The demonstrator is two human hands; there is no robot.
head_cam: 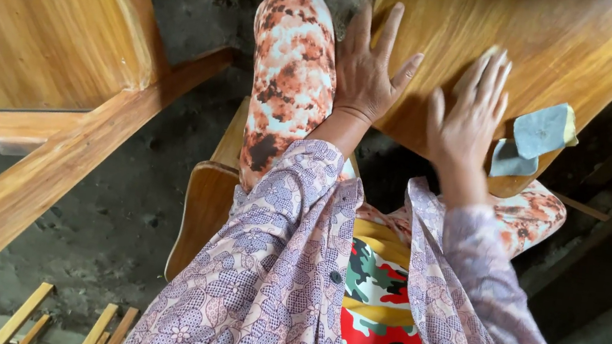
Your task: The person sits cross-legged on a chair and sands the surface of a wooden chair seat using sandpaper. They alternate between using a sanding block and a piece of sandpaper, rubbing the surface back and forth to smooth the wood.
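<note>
A glossy curved wooden panel (548, 38) rests over my lap at the upper right. My left hand (367, 69) lies flat on its near left edge, fingers spread. Blurred by motion, my right hand (472, 112) also lies open and flat on the panel, just right of the left. A folded blue-grey piece of sandpaper (538, 137) with a yellow edge sits on the panel beside my right hand, untouched. My knee in orange patterned cloth (292, 74) rises to the left of my left hand.
A varnished wooden furniture frame (40, 23) with a slanted rail (42, 175) fills the left side. I sit on a small wooden seat (203, 209). Loose wood strips (100, 331) lie on the dirt floor at the bottom left.
</note>
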